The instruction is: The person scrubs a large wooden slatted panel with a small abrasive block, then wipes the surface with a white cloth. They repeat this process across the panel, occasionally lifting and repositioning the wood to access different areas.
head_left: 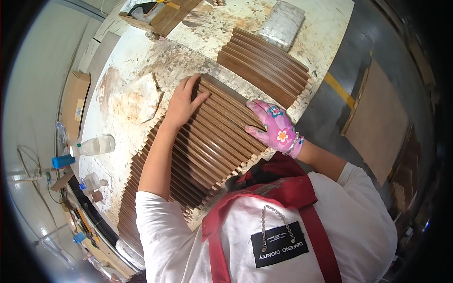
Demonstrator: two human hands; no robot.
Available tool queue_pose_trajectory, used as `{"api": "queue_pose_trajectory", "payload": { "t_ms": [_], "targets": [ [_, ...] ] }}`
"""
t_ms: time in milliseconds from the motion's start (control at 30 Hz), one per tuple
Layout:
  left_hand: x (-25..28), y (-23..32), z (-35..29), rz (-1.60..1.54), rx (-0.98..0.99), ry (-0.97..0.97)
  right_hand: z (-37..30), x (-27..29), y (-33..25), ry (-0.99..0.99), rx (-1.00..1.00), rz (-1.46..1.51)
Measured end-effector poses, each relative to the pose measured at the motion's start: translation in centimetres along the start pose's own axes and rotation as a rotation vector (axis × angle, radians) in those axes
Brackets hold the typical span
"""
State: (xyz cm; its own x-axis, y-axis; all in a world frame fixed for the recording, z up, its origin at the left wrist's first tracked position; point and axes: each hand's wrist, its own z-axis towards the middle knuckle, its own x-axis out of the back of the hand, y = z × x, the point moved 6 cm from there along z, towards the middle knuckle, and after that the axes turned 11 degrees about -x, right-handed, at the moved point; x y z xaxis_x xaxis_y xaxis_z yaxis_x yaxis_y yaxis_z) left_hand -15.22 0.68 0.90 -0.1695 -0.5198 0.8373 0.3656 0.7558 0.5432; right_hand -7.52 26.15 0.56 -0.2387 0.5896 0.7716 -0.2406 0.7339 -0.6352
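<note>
Brown ribbed wooden strips (222, 125) lie side by side in a long row on the stained table. My bare left hand (181, 104) grips the far strips at their left end, its thumb apart from the fingers across their top. At the right end of the same strips is my right hand (276, 126), in a pink flowered glove, also gripping with thumb and fingers spread across several of them. Fingertips of both hands reach the row's far edge. More strips run under my left forearm toward the near left, partly hidden by my arm and body.
A second batch of strips (264, 66) lies farther back, beside a plastic-wrapped package (281, 24). Left stand a clear bottle (96, 145) and a crumpled stained sheet (137, 100). A wooden box (163, 19) sits at the far left. Right of the table, a brown board (377, 118) leans.
</note>
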Motion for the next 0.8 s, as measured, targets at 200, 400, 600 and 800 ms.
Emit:
{"api": "queue_pose_trajectory", "payload": {
  "t_ms": [200, 400, 600, 800],
  "targets": [
    [-0.6, 1.9, -1.9, 0.257, -0.203, -0.139, -0.2, -0.1, 1.4, 0.006, -0.025, 0.025],
    [-2.2, 2.5, 0.9, 0.348, -0.181, -0.027, 0.1, 1.0, 1.8, -0.012, -0.104, 0.030],
    [-2.5, 3.1, 3.3, 0.375, -0.183, -0.025, 1.5, 1.4, 3.2, -0.028, -0.142, 0.024],
    [-2.9, 2.7, 4.2, 0.372, -0.075, -0.084, 2.3, 3.8, 1.6, 0.145, -0.008, -0.277]
  ]
}}
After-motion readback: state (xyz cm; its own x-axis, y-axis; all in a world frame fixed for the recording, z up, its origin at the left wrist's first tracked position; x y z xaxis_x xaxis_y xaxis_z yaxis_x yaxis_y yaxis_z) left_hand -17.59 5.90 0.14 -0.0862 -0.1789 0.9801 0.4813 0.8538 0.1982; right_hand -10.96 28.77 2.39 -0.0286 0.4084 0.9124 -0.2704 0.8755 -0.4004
